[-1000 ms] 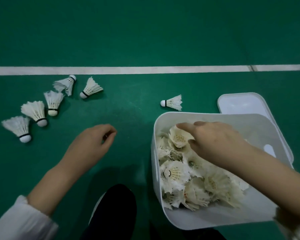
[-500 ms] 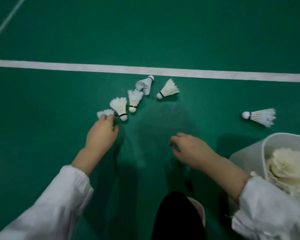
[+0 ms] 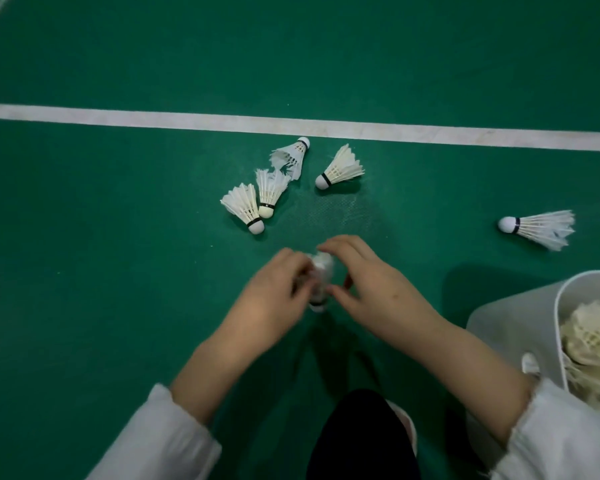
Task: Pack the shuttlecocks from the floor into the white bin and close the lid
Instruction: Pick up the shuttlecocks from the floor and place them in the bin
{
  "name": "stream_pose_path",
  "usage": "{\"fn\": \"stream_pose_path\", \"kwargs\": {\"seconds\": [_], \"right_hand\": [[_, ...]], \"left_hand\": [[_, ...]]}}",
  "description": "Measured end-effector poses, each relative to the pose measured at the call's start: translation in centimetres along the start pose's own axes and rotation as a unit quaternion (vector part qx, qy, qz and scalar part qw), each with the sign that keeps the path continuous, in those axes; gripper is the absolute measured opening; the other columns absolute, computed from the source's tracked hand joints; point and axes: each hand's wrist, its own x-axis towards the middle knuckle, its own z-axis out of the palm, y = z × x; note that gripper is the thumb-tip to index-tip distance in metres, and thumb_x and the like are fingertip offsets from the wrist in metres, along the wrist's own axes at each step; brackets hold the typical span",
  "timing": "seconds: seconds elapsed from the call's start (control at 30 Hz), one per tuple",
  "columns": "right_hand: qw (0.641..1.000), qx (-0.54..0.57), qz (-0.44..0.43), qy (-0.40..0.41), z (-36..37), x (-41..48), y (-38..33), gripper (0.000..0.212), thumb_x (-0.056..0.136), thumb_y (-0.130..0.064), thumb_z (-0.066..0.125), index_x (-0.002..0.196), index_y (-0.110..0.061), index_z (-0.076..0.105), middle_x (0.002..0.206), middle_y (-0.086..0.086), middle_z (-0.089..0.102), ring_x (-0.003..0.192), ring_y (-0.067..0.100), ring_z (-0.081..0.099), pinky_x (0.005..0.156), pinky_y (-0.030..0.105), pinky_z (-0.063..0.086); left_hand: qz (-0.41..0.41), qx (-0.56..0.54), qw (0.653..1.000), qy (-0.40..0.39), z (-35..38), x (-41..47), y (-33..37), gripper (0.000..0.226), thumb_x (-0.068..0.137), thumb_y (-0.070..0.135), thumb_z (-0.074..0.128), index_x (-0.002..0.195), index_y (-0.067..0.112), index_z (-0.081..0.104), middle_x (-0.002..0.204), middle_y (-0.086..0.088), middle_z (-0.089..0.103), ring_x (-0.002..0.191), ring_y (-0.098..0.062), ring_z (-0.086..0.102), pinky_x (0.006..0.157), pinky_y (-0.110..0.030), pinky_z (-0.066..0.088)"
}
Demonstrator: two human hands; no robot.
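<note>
A blurred white shuttlecock sits between my two hands at the middle of the view, cork end toward me. My left hand grips it from the left and my right hand curls round it from the right. Several shuttlecocks lie on the green floor beyond: a close pair, a ragged one, and another. A lone shuttlecock lies far right. The white bin at the lower right edge holds a heap of shuttlecocks.
A white court line crosses the green floor behind the shuttlecocks. My dark knee shows at the bottom middle, with white sleeves on both arms. The bin's lid is out of view.
My left hand picked up the leftmost shuttlecock and carried it right toward me. My right hand, which left the bin a second ago, has come over and closed on the same shuttlecock.
</note>
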Motion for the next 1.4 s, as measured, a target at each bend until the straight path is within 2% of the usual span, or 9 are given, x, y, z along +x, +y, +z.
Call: {"fn": "stream_pose_path", "kwargs": {"seconds": [0.17,0.27,0.4,0.63,0.83,0.93,1.03,1.23,1.4], "right_hand": [[0.999,-0.007,0.033,0.002,0.0,-0.3,0.7,0.008,0.086,-0.018,0.059,0.092,-0.015,0.055,0.090,-0.001,0.048,0.088,0.026,0.056,0.076,0.035,0.042],[0.997,0.005,0.058,0.049,-0.6,-0.8,1.4,0.019,0.086,-0.021,0.062,0.074,-0.019,0.047,0.082,-0.004,0.045,0.077,0.023,0.052,0.071,0.035,0.041],[0.995,0.005,0.058,0.075,-1.6,-1.5,1.4,0.013,0.086,-0.022,0.061,0.078,-0.020,0.051,0.081,-0.003,0.049,0.076,0.022,0.053,0.072,0.040,0.045],[0.994,0.000,0.033,0.102,-2.1,-2.3,0.5,0.010,0.087,-0.019,0.059,0.080,-0.021,0.051,0.085,-0.007,0.045,0.080,0.019,0.052,0.070,0.038,0.046],[0.993,-0.002,0.037,0.112,-1.8,-3.0,0.4,0.009,0.089,-0.024,0.057,0.082,-0.019,0.053,0.085,-0.008,0.045,0.079,0.017,0.050,0.068,0.036,0.045],[0.991,0.006,0.041,0.124,-2.6,-3.3,0.6,0.008,0.088,-0.022,0.058,0.082,-0.018,0.054,0.084,-0.007,0.046,0.078,0.016,0.050,0.067,0.034,0.044],[0.989,0.008,0.046,0.138,-3.4,-3.9,0.8,0.007,0.088,-0.022,0.058,0.083,-0.019,0.055,0.083,-0.008,0.045,0.077,0.015,0.048,0.066,0.032,0.042],[0.984,0.005,0.054,0.169,-4.7,-5.5,1.8,0.006,0.089,-0.022,0.058,0.085,-0.018,0.055,0.084,-0.009,0.044,0.079,0.016,0.049,0.067,0.033,0.042],[0.990,-0.009,0.042,0.134,-7.6,-8.1,1.9,0.009,0.089,-0.021,0.056,0.087,-0.012,0.058,0.086,-0.001,0.051,0.082,0.022,0.055,0.073,0.038,0.046]], "left_hand": [[0.026,-0.051,0.998,0.039,-1.2,1.1,1.4,0.013,0.081,0.017,0.057,0.091,0.010,0.062,0.085,0.005,0.055,0.072,-0.003,0.047,0.067,-0.005,0.035],[-0.076,0.064,0.980,0.173,-3.8,4.4,-3.1,0.023,0.087,0.016,0.058,0.108,0.008,0.058,0.107,-0.009,0.059,0.098,-0.021,0.052,0.084,-0.021,0.033],[-0.204,0.133,0.963,0.119,-4.7,7.9,-8.7,0.047,0.090,0.019,0.056,0.132,0.003,0.042,0.133,-0.018,0.045,0.123,-0.033,0.037,0.104,-0.033,0.024],[-0.169,0.103,0.974,0.108,-1.7,5.7,-8.7,0.031,0.091,0.017,0.054,0.117,0.003,0.045,0.115,-0.018,0.049,0.102,-0.034,0.050,0.086,-0.034,0.036],[-0.096,0.212,0.970,0.066,-0.4,6.3,-5.1,0.032,0.095,0.044,0.037,0.102,0.017,0.053,0.102,-0.003,0.057,0.087,-0.027,0.058,0.070,-0.033,0.043],[-0.128,0.255,0.953,0.100,-1.1,9.8,-4.7,0.036,0.095,0.036,0.041,0.127,0.019,0.041,0.125,-0.007,0.044,0.083,-0.029,0.059,0.064,-0.033,0.040],[-0.174,0.299,0.938,0.034,-1.0,12.1,-5.5,0.053,0.094,0.029,0.045,0.140,0.015,0.024,0.138,-0.010,0.030,0.086,-0.033,0.060,0.062,-0.036,0.045],[-0.173,0.305,0.937,0.005,0.0,10.4,-4.1,0.025,0.092,0.024,0.048,0.114,0.011,0.047,0.116,-0.013,0.038,0.066,-0.028,0.048,0.057,-0.035,0.039],[-0.099,0.236,0.967,0.006,0.4,5.4,4.2,0.025,0.089,0.044,0.051,0.101,0.023,0.056,0.112,0.002,0.043,0.074,-0.027,0.057,0.062,-0.033,0.043]]}}
